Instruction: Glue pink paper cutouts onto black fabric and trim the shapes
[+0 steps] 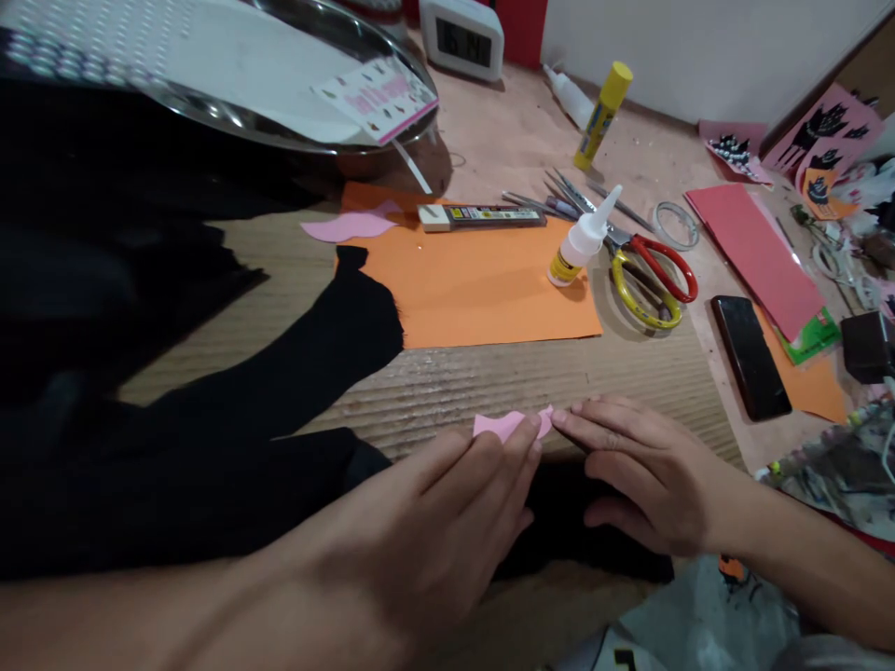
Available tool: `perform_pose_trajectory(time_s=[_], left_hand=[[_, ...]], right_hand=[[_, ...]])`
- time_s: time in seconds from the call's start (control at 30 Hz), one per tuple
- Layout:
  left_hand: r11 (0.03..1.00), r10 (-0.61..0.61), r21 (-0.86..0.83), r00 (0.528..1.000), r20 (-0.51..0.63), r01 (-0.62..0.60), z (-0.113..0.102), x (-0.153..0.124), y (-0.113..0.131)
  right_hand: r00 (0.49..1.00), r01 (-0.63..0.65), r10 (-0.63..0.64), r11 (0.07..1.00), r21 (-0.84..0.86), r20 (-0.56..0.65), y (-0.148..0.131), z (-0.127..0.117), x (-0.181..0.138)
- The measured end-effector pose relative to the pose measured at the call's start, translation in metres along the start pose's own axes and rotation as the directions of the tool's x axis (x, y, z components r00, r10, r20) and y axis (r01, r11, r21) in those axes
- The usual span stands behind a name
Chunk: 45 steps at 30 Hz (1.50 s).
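Observation:
A small wavy-edged pink paper cutout lies under the fingers of my left hand, which are pressed together over its middle. My right hand has its fingers stretched out, thumb apart, one fingertip touching the cutout's narrow right end. Beneath both hands is a piece of black cloth on the wooden table. More ragged-edged black cloth spreads to the left. An orange sheet lies just beyond the hands, with a second pink cutout at its far left corner.
On the orange sheet are a glue bottle and a pencil-lead case. Red-and-yellow-handled scissors, a glue stick and a phone lie rightward. A metal tray and digital clock stand at the back.

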<state>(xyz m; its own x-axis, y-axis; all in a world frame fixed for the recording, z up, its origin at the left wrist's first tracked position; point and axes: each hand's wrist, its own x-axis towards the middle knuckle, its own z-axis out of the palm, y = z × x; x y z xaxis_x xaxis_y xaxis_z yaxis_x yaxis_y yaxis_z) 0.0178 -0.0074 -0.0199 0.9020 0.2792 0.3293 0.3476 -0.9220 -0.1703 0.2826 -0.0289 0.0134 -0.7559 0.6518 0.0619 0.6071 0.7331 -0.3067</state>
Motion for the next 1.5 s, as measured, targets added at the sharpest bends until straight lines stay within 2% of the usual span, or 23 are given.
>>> perform_pose_trajectory(time_s=[0.37, 0.47, 0.6, 0.7, 0.9, 1.07, 1.2, 1.37, 1.5], left_hand=[[1.000, -0.004, 0.021, 0.999, -0.039, 0.004, 0.006, -0.004, 0.003], [0.999, 0.003, 0.038, 0.997, -0.073, 0.000, 0.007, -0.003, 0.003], [0.998, 0.023, 0.053, 1.000, 0.013, -0.023, 0.005, -0.002, 0.001], [0.999, 0.051, 0.014, 0.996, 0.076, -0.052, 0.002, -0.003, 0.000], [1.000, 0.027, 0.005, 0.998, 0.065, -0.027, 0.001, 0.000, -0.001], [1.000, 0.013, -0.022, 0.998, 0.060, -0.012, -0.001, 0.000, 0.000], [0.998, -0.035, -0.043, 0.994, 0.099, 0.040, -0.002, -0.001, 0.001], [0.994, -0.064, -0.080, 0.995, 0.080, 0.070, -0.003, -0.001, 0.001], [0.999, -0.031, -0.029, 0.997, 0.064, 0.033, -0.001, -0.001, 0.000]], right_hand=[[0.999, -0.010, 0.010, 1.000, -0.003, -0.031, -0.004, 0.000, 0.003], [0.996, 0.004, -0.003, 1.000, 0.009, -0.090, -0.002, 0.001, -0.001], [0.980, 0.047, -0.043, 0.999, 0.018, -0.193, 0.002, 0.003, -0.002], [0.988, 0.034, -0.028, 0.999, 0.033, -0.154, 0.004, 0.005, 0.000], [0.996, -0.045, 0.049, 0.998, 0.052, -0.070, 0.004, 0.007, 0.002], [0.998, -0.022, 0.021, 1.000, -0.008, -0.062, -0.001, 0.005, 0.003], [0.997, -0.045, 0.043, 0.999, -0.027, -0.060, -0.008, 0.007, 0.004], [0.989, -0.136, 0.136, 0.991, -0.003, -0.063, -0.018, 0.009, 0.005], [0.983, -0.140, 0.146, 0.988, 0.063, -0.108, -0.018, 0.010, 0.005]])
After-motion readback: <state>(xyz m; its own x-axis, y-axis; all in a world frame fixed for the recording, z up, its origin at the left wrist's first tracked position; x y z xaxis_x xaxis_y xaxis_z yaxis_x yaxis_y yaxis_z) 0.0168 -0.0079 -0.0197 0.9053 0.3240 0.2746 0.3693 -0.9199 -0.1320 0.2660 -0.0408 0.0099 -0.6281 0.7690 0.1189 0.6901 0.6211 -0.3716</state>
